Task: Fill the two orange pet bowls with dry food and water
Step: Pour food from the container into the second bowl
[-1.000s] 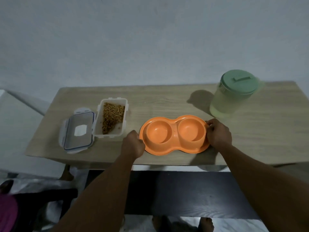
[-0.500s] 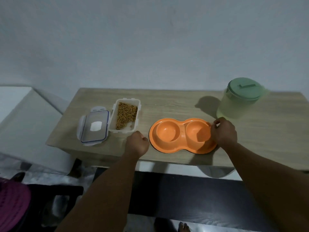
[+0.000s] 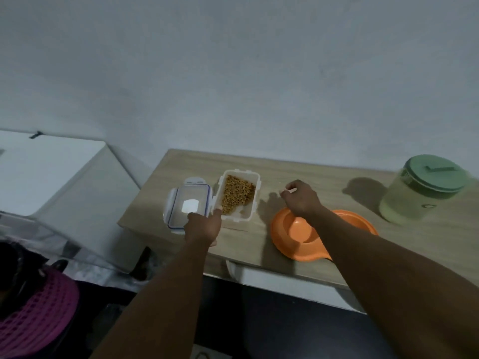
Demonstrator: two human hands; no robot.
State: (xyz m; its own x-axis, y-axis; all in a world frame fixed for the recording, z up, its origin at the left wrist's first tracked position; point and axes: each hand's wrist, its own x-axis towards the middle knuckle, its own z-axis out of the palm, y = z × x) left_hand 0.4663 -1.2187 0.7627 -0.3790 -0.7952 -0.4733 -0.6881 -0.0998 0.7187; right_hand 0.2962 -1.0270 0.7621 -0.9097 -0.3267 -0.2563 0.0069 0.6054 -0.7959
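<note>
Left hand [image 3: 203, 226] quit bowls [image 3: 298, 229] — now at food container [image 3: 242, 213].

L forearm [image 3: 160, 294] & R forearm [image 3: 375, 255], both bare, reach fwd from bottom of view; L hand [image 3: 204, 226] back-up, one finger pointing fwd, rest hidden beneath; R hand [image 3: 300, 198] further out, knuckles up, fingers loosely curled down.

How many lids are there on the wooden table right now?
2: a clear rectangular plastic lid lying flat left of the open kibble box, and a round green lid on the pale pitcher at far right.
</note>
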